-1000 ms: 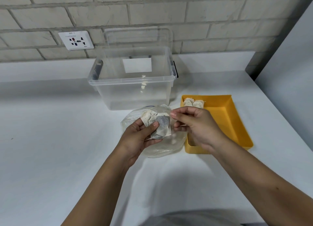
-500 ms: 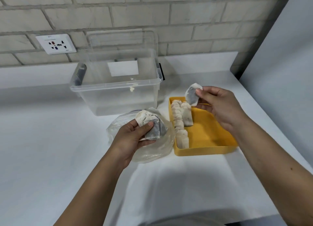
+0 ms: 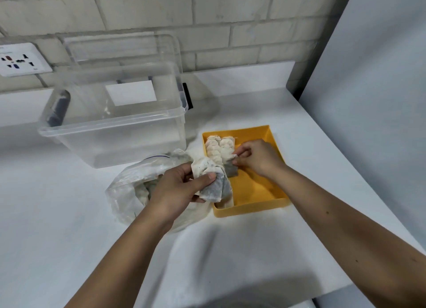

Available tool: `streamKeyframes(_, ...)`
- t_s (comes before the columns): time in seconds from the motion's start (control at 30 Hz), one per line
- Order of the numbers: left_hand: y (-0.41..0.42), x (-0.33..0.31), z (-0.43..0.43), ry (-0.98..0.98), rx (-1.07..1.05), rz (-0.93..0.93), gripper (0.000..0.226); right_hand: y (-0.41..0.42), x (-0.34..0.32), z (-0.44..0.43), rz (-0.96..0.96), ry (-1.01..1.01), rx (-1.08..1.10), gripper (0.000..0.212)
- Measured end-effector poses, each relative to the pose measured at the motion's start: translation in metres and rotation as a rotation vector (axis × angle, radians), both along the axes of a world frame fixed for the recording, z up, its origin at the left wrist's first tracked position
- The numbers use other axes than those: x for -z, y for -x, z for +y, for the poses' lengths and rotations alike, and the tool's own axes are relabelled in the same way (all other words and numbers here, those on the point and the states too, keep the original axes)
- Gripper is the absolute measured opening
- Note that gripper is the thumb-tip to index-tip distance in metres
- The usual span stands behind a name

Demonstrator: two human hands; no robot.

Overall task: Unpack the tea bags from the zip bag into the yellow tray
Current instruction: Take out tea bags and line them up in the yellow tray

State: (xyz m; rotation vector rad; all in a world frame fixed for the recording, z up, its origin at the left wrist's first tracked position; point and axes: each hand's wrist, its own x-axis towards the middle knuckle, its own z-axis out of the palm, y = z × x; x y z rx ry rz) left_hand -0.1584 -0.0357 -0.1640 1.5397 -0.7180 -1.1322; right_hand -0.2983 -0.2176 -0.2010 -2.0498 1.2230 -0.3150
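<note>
A bunch of tea bags is clamped in the closed grip of the left hand, over the zip bag at the tray's 9 o'clock edge; one tea bag is pinched shut by the right hand inside the tray, at 6 o'clock of the row already laid there; a clear bin is seen at 11 o'clock on the bench.
</note>
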Motion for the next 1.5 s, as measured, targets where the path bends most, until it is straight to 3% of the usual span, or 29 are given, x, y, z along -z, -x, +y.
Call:
streamKeyframes(0.33, -0.002, 0.002, -0.002, -0.035, -0.060, 0.085, 0.014, -0.004, -0.001, -0.005, 0.010, 0.057, -0.015, 0.040)
streamKeyframes(0.43, 0.000, 0.000, -0.003, -0.020, -0.096, 0.181, 0.017, 0.003, -0.020, 0.010, -0.134, 0.105, 0.078, 0.027)
streamKeyframes(0.5, 0.001, -0.001, -0.003, 0.003, -0.110, 0.250, 0.018, 0.009, -0.039, 0.031, -0.361, -0.101, 0.080, 0.015)
streamKeyframes(0.57, 0.003, -0.003, -0.004, 0.019, -0.102, 0.300, 0.019, 0.013, -0.052, 0.052, -0.429, -0.328, -0.016, 0.015)
streamKeyframes(0.77, 0.011, -0.005, -0.004, 0.028, -0.063, 0.293, 0.022, 0.016, -0.051, 0.068, -0.476, -0.284, -0.045, 0.008)
streamKeyframes(1.03, 0.008, -0.004, 0.000, -0.009, -0.079, 0.100, 0.016, 0.027, -0.056, 0.050, -0.427, -0.074, 0.080, 0.004)
streamKeyframes(1.17, 0.000, -0.002, 0.002, -0.010, -0.124, 0.085, 0.013, 0.035, -0.047, 0.024, -0.478, -0.259, 0.198, 0.008)
streamKeyframes(1.3, -0.001, -0.001, 0.001, -0.015, -0.130, 0.087, 0.012, 0.028, -0.015, 0.017, -0.293, -0.470, 0.146, 0.011)
streamKeyframes(1.5, -0.002, 0.001, 0.001, -0.020, -0.131, 0.095, 0.013, 0.017, 0.003, 0.013, -0.207, -0.537, 0.071, 0.004)
